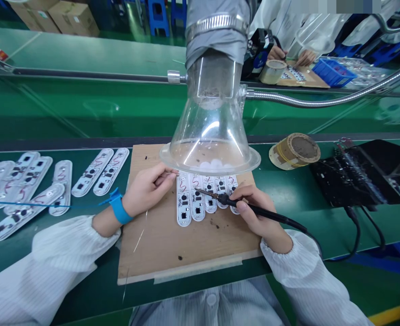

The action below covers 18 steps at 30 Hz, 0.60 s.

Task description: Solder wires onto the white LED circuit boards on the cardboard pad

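Note:
Several white circuit boards (184, 206) lie side by side on a brown cardboard sheet (186, 249). My right hand (259, 210) is closed around a black soldering iron (267, 214), whose metal tip points left over the second board from the left. At the boards' upper left corner, my left hand (152, 185) pinches a thin wire (172, 172) between thumb and forefinger. A blue strap circles the left wrist. The clear funnel hood (209, 145) hangs above and partly hides the boards' upper ends.
More white boards (103, 172) lie at the left, some overlapping. A round container (295, 151) and a black device (359, 176) with cables stand at the right. Behind, a person's hands (305, 58) work near a blue basket (334, 72). A metal hose (298, 100) crosses the upper right.

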{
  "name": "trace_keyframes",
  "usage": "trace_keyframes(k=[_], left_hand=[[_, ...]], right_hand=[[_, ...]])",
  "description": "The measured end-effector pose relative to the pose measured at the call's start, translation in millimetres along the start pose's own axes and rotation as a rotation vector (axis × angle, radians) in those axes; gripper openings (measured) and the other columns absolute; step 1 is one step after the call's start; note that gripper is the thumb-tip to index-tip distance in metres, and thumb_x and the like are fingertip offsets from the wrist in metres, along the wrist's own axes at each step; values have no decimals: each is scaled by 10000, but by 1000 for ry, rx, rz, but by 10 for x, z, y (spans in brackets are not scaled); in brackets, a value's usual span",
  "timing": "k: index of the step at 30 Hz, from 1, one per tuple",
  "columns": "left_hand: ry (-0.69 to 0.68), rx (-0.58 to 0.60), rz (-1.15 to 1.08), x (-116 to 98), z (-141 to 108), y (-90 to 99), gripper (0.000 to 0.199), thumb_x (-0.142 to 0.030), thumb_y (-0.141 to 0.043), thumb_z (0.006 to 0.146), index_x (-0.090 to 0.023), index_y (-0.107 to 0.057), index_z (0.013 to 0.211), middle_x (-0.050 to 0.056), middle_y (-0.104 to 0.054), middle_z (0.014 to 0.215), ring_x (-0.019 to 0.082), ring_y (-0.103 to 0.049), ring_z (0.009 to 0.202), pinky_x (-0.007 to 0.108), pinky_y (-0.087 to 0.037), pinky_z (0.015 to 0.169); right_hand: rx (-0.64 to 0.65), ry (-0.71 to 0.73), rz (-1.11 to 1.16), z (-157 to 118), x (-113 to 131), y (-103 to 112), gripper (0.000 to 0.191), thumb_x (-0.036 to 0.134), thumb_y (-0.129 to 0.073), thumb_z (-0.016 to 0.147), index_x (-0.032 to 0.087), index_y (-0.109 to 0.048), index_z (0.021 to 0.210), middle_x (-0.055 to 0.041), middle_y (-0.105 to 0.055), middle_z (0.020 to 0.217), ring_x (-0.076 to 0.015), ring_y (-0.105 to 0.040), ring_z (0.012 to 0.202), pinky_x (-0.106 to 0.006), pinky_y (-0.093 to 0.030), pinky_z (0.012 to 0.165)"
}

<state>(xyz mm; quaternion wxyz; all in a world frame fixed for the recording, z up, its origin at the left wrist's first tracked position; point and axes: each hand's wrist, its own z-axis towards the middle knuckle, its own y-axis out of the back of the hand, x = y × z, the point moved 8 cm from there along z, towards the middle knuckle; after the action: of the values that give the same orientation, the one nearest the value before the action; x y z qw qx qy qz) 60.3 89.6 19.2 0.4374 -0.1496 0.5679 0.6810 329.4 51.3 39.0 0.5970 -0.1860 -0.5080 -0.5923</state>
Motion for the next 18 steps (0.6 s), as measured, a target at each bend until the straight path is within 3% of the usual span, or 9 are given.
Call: trace_keyframes(k=[5, 13, 18], left_hand=[[19, 41, 9, -21, 19, -23, 176, -277, -571, 1011, -213, -588, 848, -96, -381, 560, 101, -364, 481, 227, -287, 504], [-155, 142, -27, -176, -14, -77, 266, -244, -569, 1009, -219, -512, 751, -87, -433, 556, 87, -394, 484, 214, -288, 504], [-173, 163, -20, -201, -21, -93, 296, -234, -559, 1003, -222, -477, 718, -87, -402, 550, 88, -373, 487, 218, -277, 506]], right_hand=[[-39, -40, -37, -42, -39, 42, 148, 383, -629, 1115, 259, -702, 1081, -26, -714, 895, -168, -656, 743, -302, -493, 639], [-89, -77, -55, -72, -73, 54, 209, 430, -621, 1113, 252, -705, 1042, -27, -706, 850, -177, -665, 694, -332, -510, 626], [-63, -43, -65, -54, -48, 30, 184, 409, -619, 1117, 259, -705, 1053, -19, -709, 830, -180, -673, 719, -323, -505, 636]])
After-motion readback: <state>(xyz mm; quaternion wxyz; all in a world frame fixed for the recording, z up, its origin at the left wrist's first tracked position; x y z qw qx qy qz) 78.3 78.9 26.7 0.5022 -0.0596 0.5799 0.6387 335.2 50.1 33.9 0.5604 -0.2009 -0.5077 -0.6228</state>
